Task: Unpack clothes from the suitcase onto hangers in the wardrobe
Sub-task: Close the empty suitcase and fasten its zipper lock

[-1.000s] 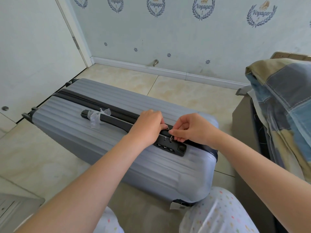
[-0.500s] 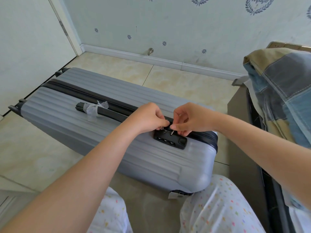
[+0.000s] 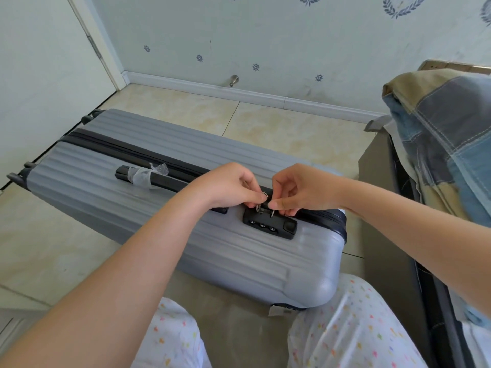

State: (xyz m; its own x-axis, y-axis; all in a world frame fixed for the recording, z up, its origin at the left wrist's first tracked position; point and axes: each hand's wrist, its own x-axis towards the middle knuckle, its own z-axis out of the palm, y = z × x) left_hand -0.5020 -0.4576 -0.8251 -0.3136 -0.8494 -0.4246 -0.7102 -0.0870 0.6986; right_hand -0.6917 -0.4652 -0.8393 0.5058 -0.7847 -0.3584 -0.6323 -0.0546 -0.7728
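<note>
- A grey-blue ribbed suitcase (image 3: 164,208) is seen lying closed on its side on the tiled floor (image 3: 292,134), with its wheeled end near the left wall and its other end by the person's knees.
- The left hand (image 3: 233,187) is curled, and a small metal zipper pull (image 3: 258,207) is pinched between thumb and fingertips.
- The right hand (image 3: 297,191) is curled too, and a second zipper pull (image 3: 272,212) is pinched just beside the first.
- Both pulls sit at the black combination lock (image 3: 268,225). They are too small to tell whether they are seated in it.
- The black carry handle (image 3: 164,180) is wrapped in clear plastic film (image 3: 144,174).
- A patchwork fabric (image 3: 446,134) is draped at the right edge of the view.
</note>
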